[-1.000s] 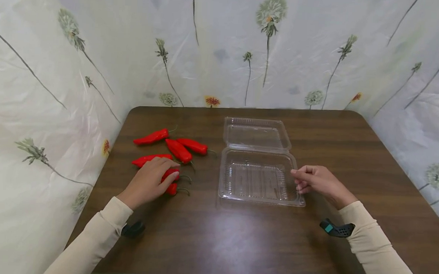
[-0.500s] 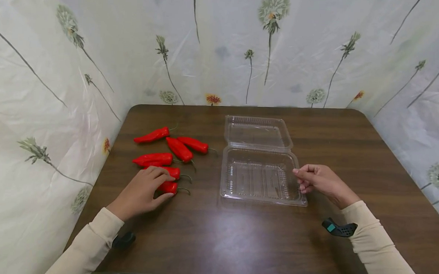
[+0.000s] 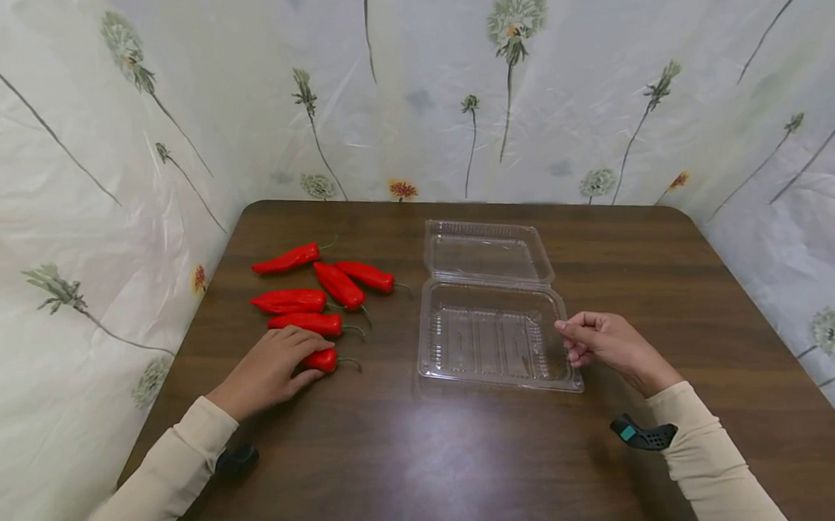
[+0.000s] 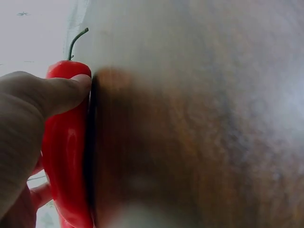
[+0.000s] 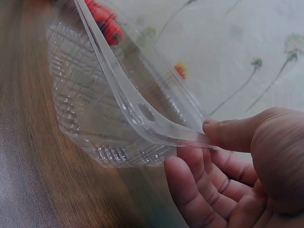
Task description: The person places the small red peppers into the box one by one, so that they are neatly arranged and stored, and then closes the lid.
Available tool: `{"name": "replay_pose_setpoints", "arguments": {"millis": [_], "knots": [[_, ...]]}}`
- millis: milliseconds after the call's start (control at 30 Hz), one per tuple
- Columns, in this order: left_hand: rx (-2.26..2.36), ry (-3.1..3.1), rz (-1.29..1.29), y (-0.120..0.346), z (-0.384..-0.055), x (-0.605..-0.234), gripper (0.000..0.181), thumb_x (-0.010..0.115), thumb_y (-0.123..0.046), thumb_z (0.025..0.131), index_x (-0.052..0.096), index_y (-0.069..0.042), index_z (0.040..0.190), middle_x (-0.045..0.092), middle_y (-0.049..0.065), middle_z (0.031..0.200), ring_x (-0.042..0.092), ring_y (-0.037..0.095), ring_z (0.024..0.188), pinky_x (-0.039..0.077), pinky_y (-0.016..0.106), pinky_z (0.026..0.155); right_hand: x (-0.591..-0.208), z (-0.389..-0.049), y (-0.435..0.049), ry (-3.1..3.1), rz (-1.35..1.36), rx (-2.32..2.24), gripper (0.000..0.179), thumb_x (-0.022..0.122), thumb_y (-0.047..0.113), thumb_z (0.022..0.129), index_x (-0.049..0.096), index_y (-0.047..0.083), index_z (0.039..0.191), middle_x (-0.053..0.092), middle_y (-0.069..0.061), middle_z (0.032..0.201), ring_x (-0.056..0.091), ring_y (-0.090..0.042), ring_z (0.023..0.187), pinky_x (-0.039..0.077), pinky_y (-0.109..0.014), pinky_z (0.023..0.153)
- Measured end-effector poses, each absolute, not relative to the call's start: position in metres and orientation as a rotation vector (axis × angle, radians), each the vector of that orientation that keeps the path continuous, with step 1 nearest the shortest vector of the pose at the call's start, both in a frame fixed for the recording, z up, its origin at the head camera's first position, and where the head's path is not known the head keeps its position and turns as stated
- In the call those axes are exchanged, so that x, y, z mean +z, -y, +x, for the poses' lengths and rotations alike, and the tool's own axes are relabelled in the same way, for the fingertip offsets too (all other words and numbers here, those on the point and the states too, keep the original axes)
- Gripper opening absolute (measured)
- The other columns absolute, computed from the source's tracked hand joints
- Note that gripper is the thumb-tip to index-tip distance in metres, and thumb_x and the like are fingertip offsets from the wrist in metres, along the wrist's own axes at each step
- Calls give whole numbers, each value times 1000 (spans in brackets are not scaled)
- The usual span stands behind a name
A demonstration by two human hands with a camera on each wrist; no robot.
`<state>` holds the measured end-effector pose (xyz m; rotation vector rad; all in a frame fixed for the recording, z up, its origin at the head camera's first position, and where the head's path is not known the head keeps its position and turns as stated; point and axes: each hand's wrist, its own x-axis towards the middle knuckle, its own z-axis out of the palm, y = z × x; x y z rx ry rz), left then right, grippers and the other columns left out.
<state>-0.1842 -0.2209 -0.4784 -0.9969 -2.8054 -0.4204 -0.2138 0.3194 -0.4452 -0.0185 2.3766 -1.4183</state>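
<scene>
My left hand [image 3: 269, 369] has its thumb and fingers around the nearest red chili pepper [image 3: 322, 360], whose green stem points right. In the left wrist view the thumb presses that pepper near its stem end, with fingertips on the far side. At the right, my right hand [image 3: 608, 348] pinches the right rim of a clear plastic clamshell container [image 3: 483, 349] between thumb and fingers. The right wrist view shows the thumb on top of the rim [image 5: 124, 97] and the fingers below. The container's lid [image 3: 489, 252] lies folded back behind its bare base.
Just beyond the left hand lie several more red peppers, among them one close behind it [image 3: 306, 322], a slanted one [image 3: 339, 286] and one farthest back [image 3: 288, 259]. All rest on a brown wooden table [image 3: 444, 456]. A flower-patterned sheet [image 3: 411, 97] rises behind the table.
My left hand has drawn back toward the near edge, off the middle peppers and onto the nearest one. The right hand keeps its pinch on the container's rim.
</scene>
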Motion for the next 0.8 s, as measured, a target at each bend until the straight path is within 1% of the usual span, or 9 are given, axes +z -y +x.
{"name": "replay_pose_setpoints", "arguments": {"millis": [200,300,433,533,633,800], "knots": [[-532,2806,-996,218,-185,-474,47,80,-30,88,66,-16,130,66,0,129,57,22,122,46,49,104,-446,-213,-319,-2380,-22,-1415,48,63,39,99,58,-8,106,63,-6,77,68,-17,69,61,-37,68],[-626,2794,-1000,214,-186,-469,47,79,-30,89,65,-16,132,65,-1,131,56,21,124,46,47,105,-446,-213,-318,-2376,-4,-1427,48,64,41,99,59,-7,105,63,-6,77,68,-18,69,61,-38,68],[-723,2761,-1022,206,-187,-460,46,78,-28,89,64,-16,132,65,0,129,58,20,122,47,43,105,-447,-214,-318,-2369,-7,-1441,46,64,39,99,59,-7,105,63,-5,76,68,-17,68,61,-37,68],[-779,2747,-1044,195,-189,-452,47,79,-26,89,64,-15,131,66,0,126,59,20,119,45,42,107,-447,-214,-318,-2357,-13,-1453,45,63,37,100,58,-8,105,62,-4,76,67,-16,67,61,-37,67],[-832,2725,-1074,183,-191,-443,47,79,-24,88,64,-16,132,66,-3,124,60,17,116,47,39,105,-447,-215,-316,-2342,-10,-1474,45,64,35,100,57,-9,106,62,-4,75,66,-14,66,61,-37,66],[-888,2674,-1140,161,-196,-427,47,78,-23,90,62,-18,134,64,-6,125,58,12,117,49,33,100,-447,-214,-315,-2334,-10,-1485,46,64,36,100,57,-9,106,62,-3,75,66,-14,66,61,-37,66]]}}
